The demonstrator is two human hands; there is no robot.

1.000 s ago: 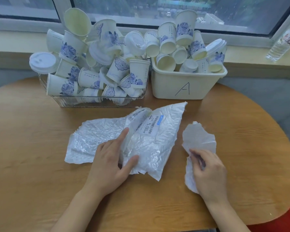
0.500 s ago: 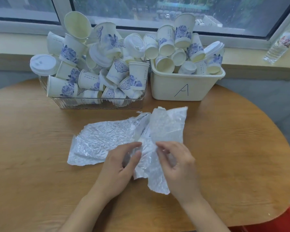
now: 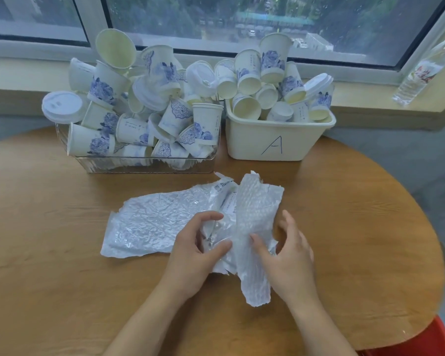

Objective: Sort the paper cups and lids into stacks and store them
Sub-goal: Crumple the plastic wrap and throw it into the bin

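Note:
A clear tray (image 3: 149, 167) at the back left is heaped with white paper cups (image 3: 165, 73) printed with blue flowers, and white lids (image 3: 62, 106). Beside it, a cream bin marked A (image 3: 272, 145) holds more cups and a stack of lids (image 3: 317, 83). A crumpled white bubble mailer bag (image 3: 152, 222) lies on the wooden table in front. My left hand (image 3: 193, 255) pinches the bag's middle. My right hand (image 3: 285, 253) grips a torn strip of bubble wrap (image 3: 257, 209) laid over the bag.
The round wooden table (image 3: 49, 253) curves away on the right. A red stool (image 3: 432, 340) shows at the lower right. A plastic water bottle (image 3: 421, 70) leans on the window sill at the far right.
My right hand carried the torn bubble-wrap piece from the table's right side onto the bag. My left hand went from lying flat on the bag to pinching it.

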